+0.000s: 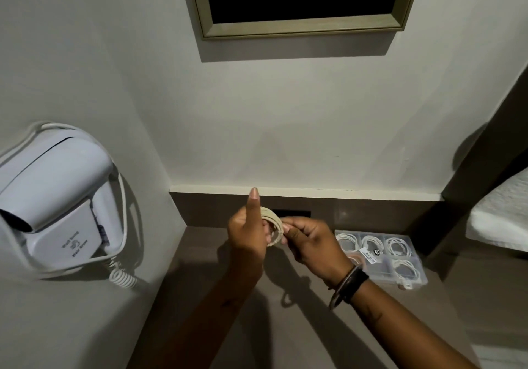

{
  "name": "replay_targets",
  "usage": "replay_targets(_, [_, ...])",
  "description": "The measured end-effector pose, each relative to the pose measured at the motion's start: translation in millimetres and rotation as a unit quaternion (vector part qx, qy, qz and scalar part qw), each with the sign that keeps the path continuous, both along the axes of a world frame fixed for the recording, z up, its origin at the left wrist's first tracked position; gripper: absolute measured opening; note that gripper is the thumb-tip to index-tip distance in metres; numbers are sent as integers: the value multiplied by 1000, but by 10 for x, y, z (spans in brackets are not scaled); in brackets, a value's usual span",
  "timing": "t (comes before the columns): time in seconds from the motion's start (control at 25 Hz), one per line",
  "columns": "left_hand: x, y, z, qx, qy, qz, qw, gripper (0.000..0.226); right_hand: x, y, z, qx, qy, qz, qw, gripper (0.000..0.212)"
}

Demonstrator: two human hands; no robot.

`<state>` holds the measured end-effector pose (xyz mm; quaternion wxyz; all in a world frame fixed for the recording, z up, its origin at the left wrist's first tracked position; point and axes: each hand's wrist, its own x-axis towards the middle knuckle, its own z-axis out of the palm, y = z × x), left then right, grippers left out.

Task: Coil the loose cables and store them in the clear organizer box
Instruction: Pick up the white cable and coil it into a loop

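A white cable (pixel 274 225) is wound into a small coil and held above the brown counter. My left hand (pixel 247 234) grips the coil from the left, thumb pointing up. My right hand (pixel 307 241) pinches the coil's right side between thumb and fingers; a dark band sits on that wrist. The clear organizer box (pixel 415 278) lies on the counter to the right of my hands, with several coiled white cables in its compartments and a label on top.
A white wall-mounted hair dryer (pixel 54 194) with a curly cord hangs on the left wall. A framed picture (pixel 300 27) hangs above. The brown counter (pixel 217 325) runs toward me. White bedding (pixel 503 214) lies at the right edge.
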<state>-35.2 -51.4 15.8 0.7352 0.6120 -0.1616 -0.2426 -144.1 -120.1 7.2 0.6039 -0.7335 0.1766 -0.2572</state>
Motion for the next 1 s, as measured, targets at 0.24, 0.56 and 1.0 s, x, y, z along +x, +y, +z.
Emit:
replay_targets(0.24, [31, -54, -179, 48, 156, 80, 983, 44, -3, 94, -120, -202, 71, -24, 977, 35])
replay_targets(0.56, [-106, -218, -204, 16, 267, 115, 957, 42, 7, 174, -133, 18, 66, -40, 997, 25])
replay_targets(1.0, [-88, 22, -386, 161, -288, -82, 940, 54, -94, -131, -26, -425, 202, -104, 876, 14])
